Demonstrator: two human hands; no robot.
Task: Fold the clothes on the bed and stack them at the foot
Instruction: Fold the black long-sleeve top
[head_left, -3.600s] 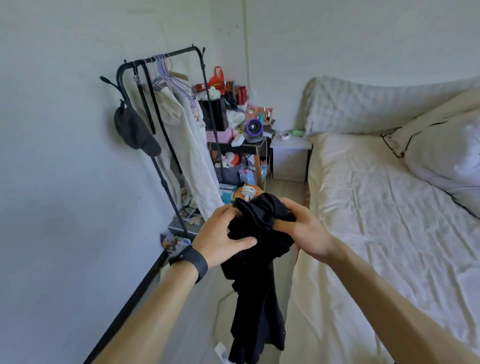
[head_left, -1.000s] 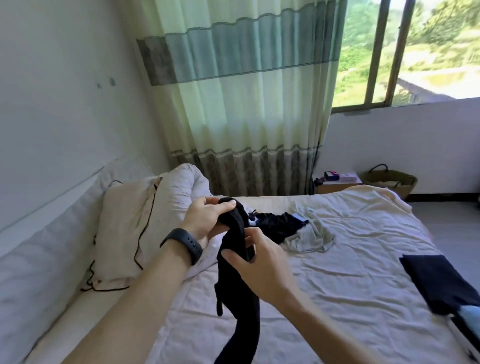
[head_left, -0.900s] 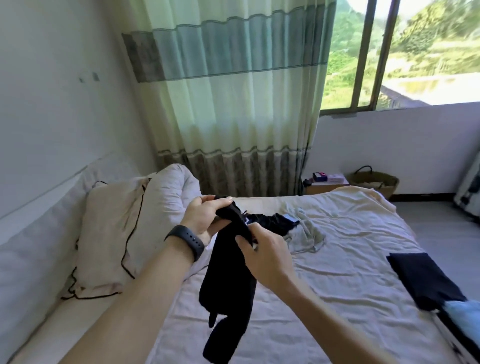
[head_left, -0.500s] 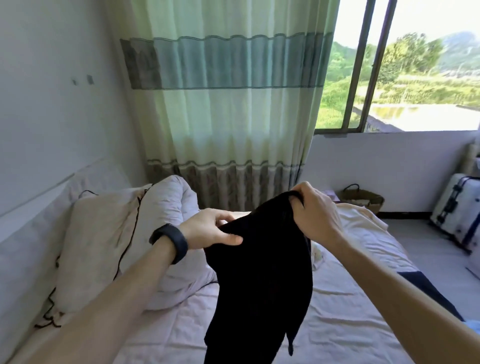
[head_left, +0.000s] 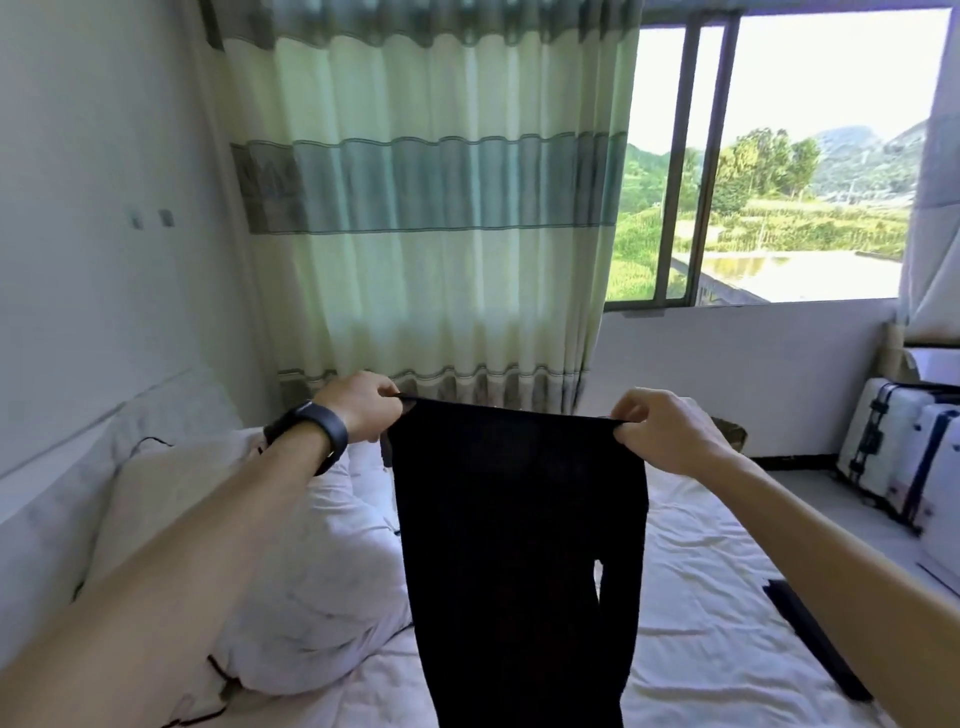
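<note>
Black trousers (head_left: 519, 519) hang spread above the bed (head_left: 701, 597), left hand (head_left: 363, 405) pinching the waistband's ten o'clock corner, right hand (head_left: 660, 431) pinching its two o'clock corner.

I am standing in a bedroom of a home. A bed (head_left: 691, 613) with a rumpled white sheet is stretching ahead of me toward twelve o'clock. White pillows (head_left: 311, 561) are leaning at nine o'clock against a pale padded headboard (head_left: 57, 499). A green-banded curtain (head_left: 431, 208) is hanging at twelve o'clock. A window (head_left: 779, 182) at two o'clock is looking out on trees and hills. White suitcases (head_left: 909, 457) are standing on the floor (head_left: 810, 488) at three o'clock, and a dark garment (head_left: 810, 634) is lying flat on the sheet at four o'clock.
</note>
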